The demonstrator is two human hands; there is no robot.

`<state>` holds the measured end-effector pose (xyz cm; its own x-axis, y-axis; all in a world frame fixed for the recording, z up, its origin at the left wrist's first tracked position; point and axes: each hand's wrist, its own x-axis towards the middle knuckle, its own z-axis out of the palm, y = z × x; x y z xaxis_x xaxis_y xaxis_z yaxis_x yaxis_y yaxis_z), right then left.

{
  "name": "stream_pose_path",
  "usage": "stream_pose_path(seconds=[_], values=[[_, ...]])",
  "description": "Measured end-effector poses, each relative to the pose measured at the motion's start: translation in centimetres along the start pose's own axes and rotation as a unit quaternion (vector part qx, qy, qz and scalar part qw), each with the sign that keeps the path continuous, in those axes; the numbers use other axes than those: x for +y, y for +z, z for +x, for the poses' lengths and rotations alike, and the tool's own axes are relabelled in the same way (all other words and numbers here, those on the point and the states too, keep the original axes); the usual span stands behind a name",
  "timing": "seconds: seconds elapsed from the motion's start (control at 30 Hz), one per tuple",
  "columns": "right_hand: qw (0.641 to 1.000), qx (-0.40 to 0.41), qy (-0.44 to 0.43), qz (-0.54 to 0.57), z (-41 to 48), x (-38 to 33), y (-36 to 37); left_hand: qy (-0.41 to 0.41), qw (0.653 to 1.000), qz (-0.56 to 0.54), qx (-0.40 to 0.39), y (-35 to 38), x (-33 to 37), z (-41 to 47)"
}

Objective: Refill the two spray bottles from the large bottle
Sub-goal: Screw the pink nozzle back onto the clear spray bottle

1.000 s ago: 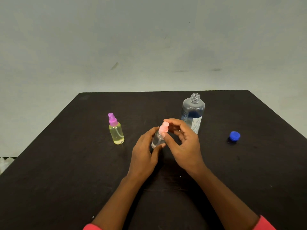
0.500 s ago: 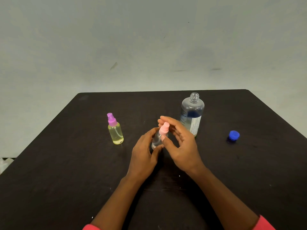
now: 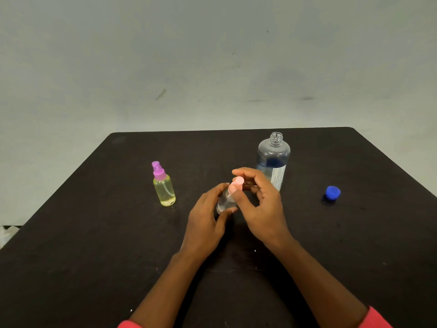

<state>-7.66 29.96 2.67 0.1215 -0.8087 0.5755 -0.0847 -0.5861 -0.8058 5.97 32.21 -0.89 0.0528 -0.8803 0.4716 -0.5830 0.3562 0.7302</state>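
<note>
A small clear spray bottle [image 3: 225,201] with a pink spray head [image 3: 236,184] stands mid-table. My left hand [image 3: 207,222] grips its body. My right hand [image 3: 262,205] pinches the pink head between thumb and fingers. Behind my right hand stands the large clear bottle [image 3: 273,159], uncapped, with a blue and white label. Its blue cap [image 3: 332,192] lies on the table to the right. A second spray bottle [image 3: 164,188], yellow with a purple head, stands upright to the left, apart from both hands.
All of this sits on a black table [image 3: 94,256] that ends at a pale grey wall at the back. The table's left edge runs diagonally near the yellow bottle.
My right hand's fingers have shifted round the pink spray head, a turning motion. The left hand and the other bottles have stayed put.
</note>
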Motion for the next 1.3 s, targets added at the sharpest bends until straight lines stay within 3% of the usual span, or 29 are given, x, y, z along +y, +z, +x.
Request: stream_pose_path(seconds=[0.17,0.43,0.7,1.03,1.3], values=[[0.999,-0.022,-0.028,-0.009,0.15,0.04,-0.08,0.003,1.0,0.0,0.007,0.0,-0.04,0.05],[0.999,0.03,-0.015,-0.026,0.0,0.34,0.15,0.004,1.0,0.0,0.004,-0.03,0.05,-0.03],[1.0,-0.017,-0.006,0.017,-0.05,-0.18,0.22,0.012,1.0,-0.007,0.008,0.01,0.08,0.05],[0.999,0.037,0.014,-0.001,-0.14,0.39,0.27,0.012,1.0,-0.002,0.005,-0.09,0.18,-0.07],[0.999,-0.023,-0.009,0.03,-0.22,-0.22,0.44,0.011,1.0,-0.016,0.007,-0.03,-0.06,0.0]])
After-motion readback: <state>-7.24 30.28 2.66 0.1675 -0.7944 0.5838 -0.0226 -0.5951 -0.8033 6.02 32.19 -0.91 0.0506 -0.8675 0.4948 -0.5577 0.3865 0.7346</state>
